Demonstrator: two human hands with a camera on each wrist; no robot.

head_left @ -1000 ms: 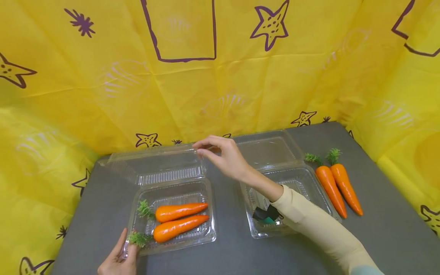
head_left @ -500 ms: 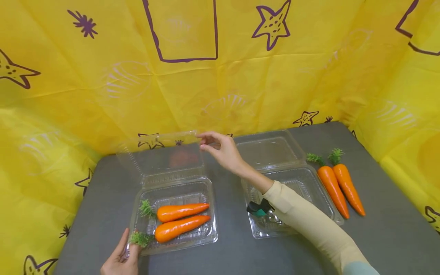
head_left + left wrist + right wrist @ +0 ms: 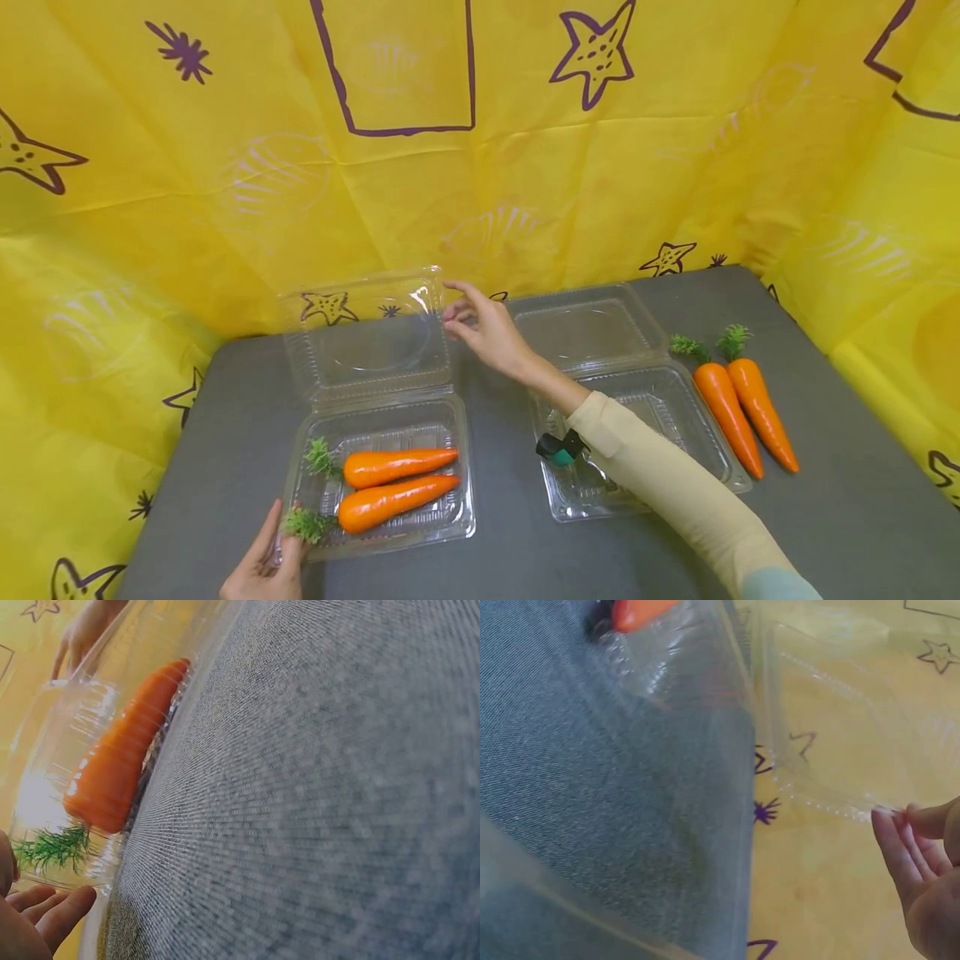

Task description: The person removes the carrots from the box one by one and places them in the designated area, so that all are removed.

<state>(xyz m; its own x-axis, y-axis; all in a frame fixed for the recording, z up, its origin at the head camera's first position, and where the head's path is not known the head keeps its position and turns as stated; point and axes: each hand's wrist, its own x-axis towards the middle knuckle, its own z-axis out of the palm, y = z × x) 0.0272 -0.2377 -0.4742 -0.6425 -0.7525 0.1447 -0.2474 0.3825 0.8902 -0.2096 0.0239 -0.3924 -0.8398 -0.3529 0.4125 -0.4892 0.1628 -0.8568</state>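
A clear plastic clamshell container (image 3: 375, 546) stands at the left of the grey table with two orange carrots (image 3: 397, 467) lying side by side in it, leafy green tops to the left. My left hand (image 3: 266, 558) grips its near left corner, thumb and fingers at the rim; in the left wrist view the fingers (image 3: 64, 919) lie by the green top. The hinged lid (image 3: 375, 333) is tilted up, nearly upright. My right hand (image 3: 487, 329) pinches the lid's right edge near its top corner, as the right wrist view also shows at the thumb and fingertips (image 3: 889, 817).
A second clear clamshell container (image 3: 562, 508) lies opened at the right, partly hidden under the right forearm (image 3: 667, 475). Two more carrots (image 3: 738, 408) lie beside it on the table (image 3: 502, 550). A yellow patterned cloth (image 3: 525, 175) hangs behind and at both sides.
The right hand has raised the left container's lid from leaning far back to nearly upright. The left hand has stayed at the near left corner, and the carrots remain in the container.
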